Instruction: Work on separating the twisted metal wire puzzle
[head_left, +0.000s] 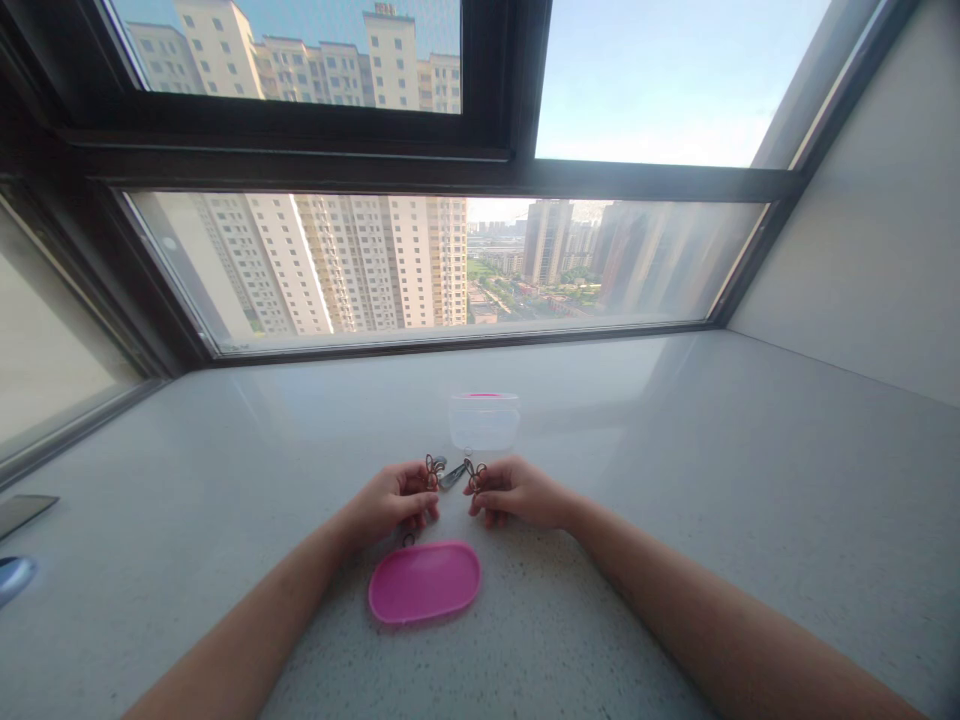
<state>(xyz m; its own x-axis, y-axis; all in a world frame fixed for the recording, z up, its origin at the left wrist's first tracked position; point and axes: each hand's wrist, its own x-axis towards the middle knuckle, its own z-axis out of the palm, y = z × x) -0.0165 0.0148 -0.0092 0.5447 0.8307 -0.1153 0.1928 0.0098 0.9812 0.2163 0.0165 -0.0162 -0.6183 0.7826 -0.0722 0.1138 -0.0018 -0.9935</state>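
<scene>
My left hand pinches a twisted copper-brown wire loop between its fingertips. My right hand pinches a similar wire loop a short way across from it. Between the two loops lies or hangs a small grey metal piece, and I cannot tell whether it touches them. A dark wire bit shows just below my left hand. Nearer me lies a pink oval lid. Beyond my hands stands a clear plastic tub with pink at its top rim.
The hands work on a speckled pale stone sill below a wide dark-framed window showing tall apartment blocks. A flat grey strip and a rounded blue-grey object sit at the far left edge.
</scene>
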